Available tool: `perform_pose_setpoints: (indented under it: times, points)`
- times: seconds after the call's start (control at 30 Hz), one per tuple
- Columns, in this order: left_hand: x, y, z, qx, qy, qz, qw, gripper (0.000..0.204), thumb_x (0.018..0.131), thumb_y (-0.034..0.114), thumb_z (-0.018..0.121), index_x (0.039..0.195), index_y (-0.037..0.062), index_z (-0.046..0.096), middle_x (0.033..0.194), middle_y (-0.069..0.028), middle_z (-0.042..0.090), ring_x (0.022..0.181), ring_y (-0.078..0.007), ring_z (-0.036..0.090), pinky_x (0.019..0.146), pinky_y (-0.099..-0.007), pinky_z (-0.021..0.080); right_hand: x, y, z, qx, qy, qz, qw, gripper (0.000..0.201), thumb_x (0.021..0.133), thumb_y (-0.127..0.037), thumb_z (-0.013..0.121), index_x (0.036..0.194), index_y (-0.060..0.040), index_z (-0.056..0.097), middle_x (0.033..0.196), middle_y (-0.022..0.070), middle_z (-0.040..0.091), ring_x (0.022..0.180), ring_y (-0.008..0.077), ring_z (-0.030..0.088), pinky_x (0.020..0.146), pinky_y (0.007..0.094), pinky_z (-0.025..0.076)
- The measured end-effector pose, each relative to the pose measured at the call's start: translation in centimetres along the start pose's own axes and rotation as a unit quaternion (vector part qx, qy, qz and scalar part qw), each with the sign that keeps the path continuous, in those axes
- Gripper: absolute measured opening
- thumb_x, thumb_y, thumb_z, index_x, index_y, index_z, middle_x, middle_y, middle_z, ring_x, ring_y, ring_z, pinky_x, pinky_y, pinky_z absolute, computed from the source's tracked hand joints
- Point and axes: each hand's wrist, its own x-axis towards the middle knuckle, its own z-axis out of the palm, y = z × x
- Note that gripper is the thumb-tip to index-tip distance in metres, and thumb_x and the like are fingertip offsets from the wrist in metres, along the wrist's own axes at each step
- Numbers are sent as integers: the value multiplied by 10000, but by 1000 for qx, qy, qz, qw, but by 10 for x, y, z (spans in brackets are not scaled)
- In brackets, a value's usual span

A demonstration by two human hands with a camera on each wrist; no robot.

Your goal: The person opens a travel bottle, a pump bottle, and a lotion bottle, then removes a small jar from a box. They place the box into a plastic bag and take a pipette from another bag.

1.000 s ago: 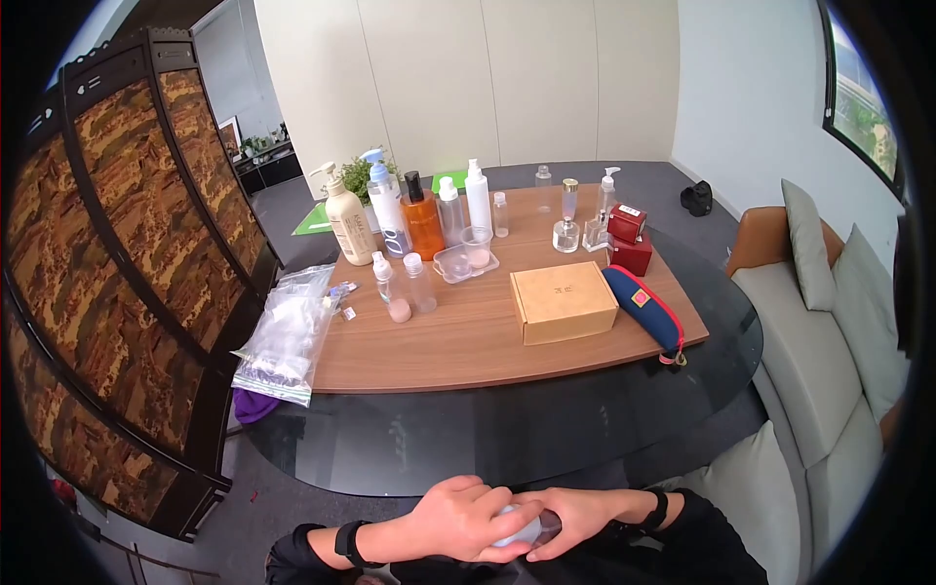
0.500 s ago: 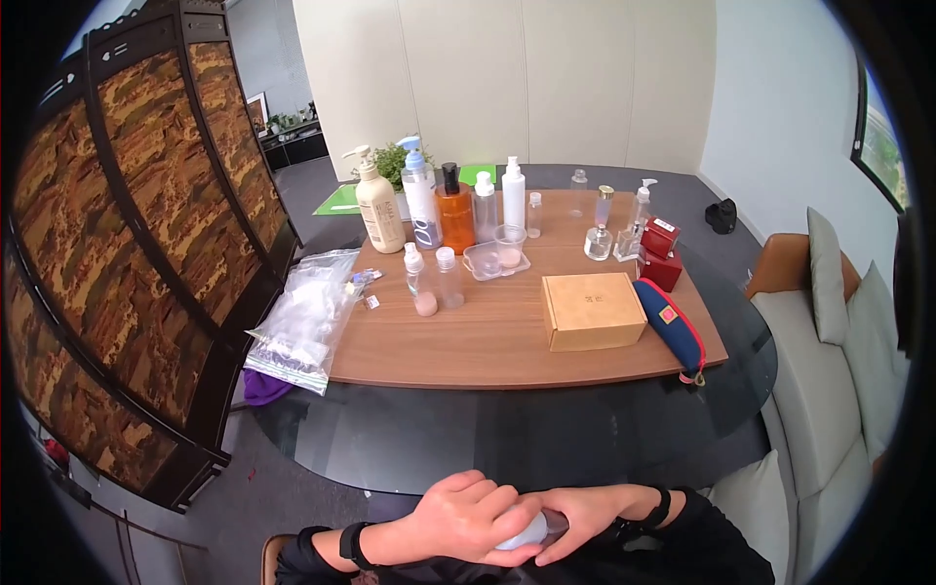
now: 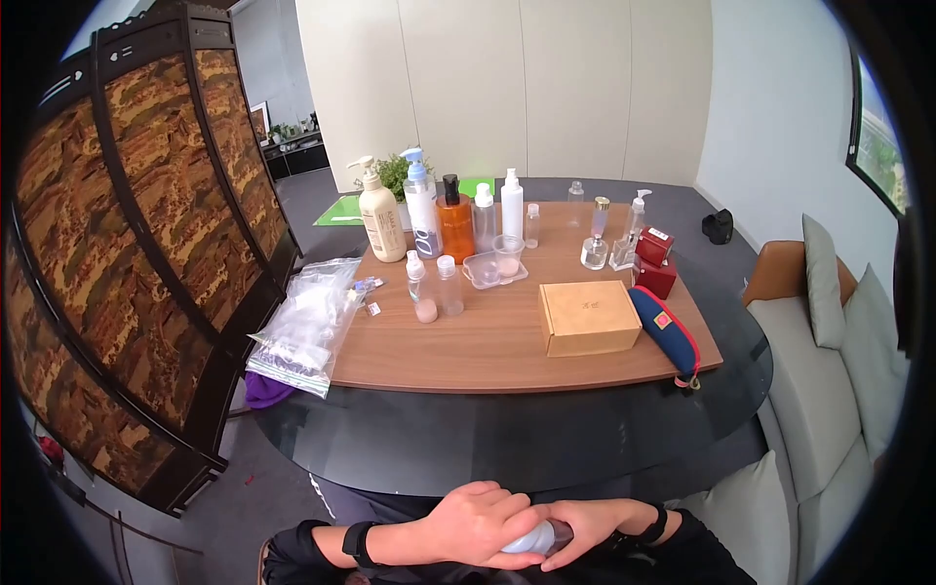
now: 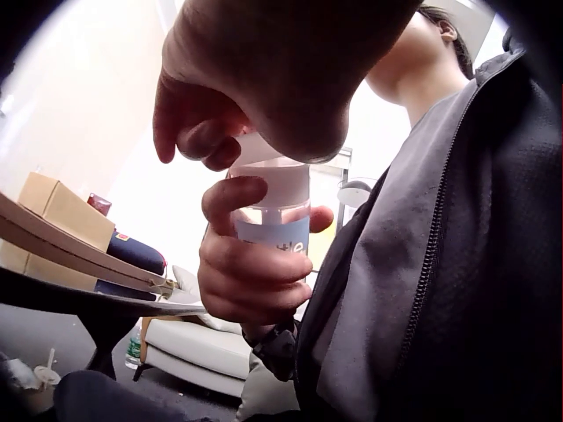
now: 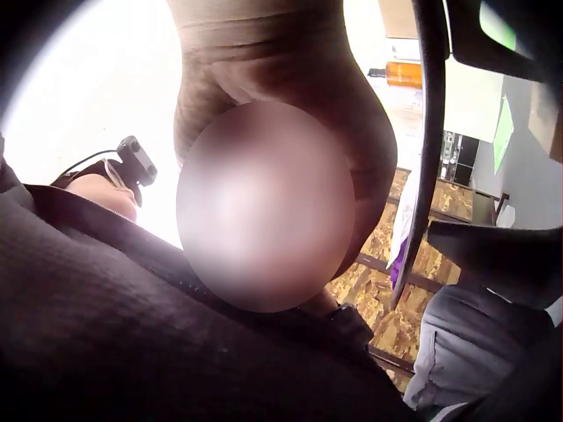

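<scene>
In the head view, a bottle (image 3: 534, 539) with a pale top lies between both hands, low at the front of the body. The left hand (image 3: 478, 525) curls its fingers over the bottle's top. From the other side the right hand (image 3: 589, 527) grips the body. In the left wrist view the bottle (image 4: 274, 230) is clear with a light blue label; the right hand (image 4: 251, 264) wraps round it, and the left hand (image 4: 264, 75) is over its top. A blurred patch hides the grip in the right wrist view.
Beyond the hands, a wooden board (image 3: 468, 366) on a dark glass table bears pump bottles, small clear bottles, a clear tray (image 3: 495, 277), a cardboard box (image 3: 590, 320), a blue pouch (image 3: 665, 331) and red boxes (image 3: 655, 278). Plastic bags (image 3: 307, 322) hang over the left edge.
The head view has swung right and then settled, so the table and its items appear shifted. Both hands keep hold of the bottle, with only slight movement.
</scene>
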Motion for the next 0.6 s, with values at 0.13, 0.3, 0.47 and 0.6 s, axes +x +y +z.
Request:
perform_pose_setpoints:
  times: [0.13, 0.3, 0.47, 0.6]
  points:
    - [10, 13, 1, 51, -5, -14, 999, 418, 819, 475, 630, 910, 68, 600, 661, -33, 477, 526, -181, 521, 521, -286, 413, -8, 9, 5, -59, 37, -43, 997, 497, 759, -141, 791, 1170, -14, 541, 1048, 56, 619, 988, 126, 575, 862, 272, 464]
    - [11, 17, 0, 37, -60, -2, 998, 445, 820, 514, 620, 889, 76, 590, 662, -24, 487, 531, -175, 533, 530, -276, 431, -11, 20, 12, -23, 28, -48, 998, 495, 762, -142, 786, 1172, -10, 542, 1046, 57, 620, 989, 127, 576, 858, 272, 463]
    - [6, 18, -6, 59, -83, -18, 995, 473, 813, 547, 611, 920, 86, 586, 683, -25, 500, 552, -179, 551, 542, -278, 446, -2, 17, 13, -54, 40, -84, 994, 490, 766, -144, 780, 1170, -11, 538, 1049, 58, 622, 984, 125, 580, 858, 278, 469]
    - [0, 18, -13, 78, -113, -51, 989, 487, 817, 545, 585, 981, 87, 587, 732, -65, 501, 612, -226, 550, 583, -329, 437, 8, 3, 11, -25, 24, -46, 998, 482, 772, -153, 779, 1163, -15, 532, 1039, 60, 628, 971, 128, 586, 851, 283, 476]
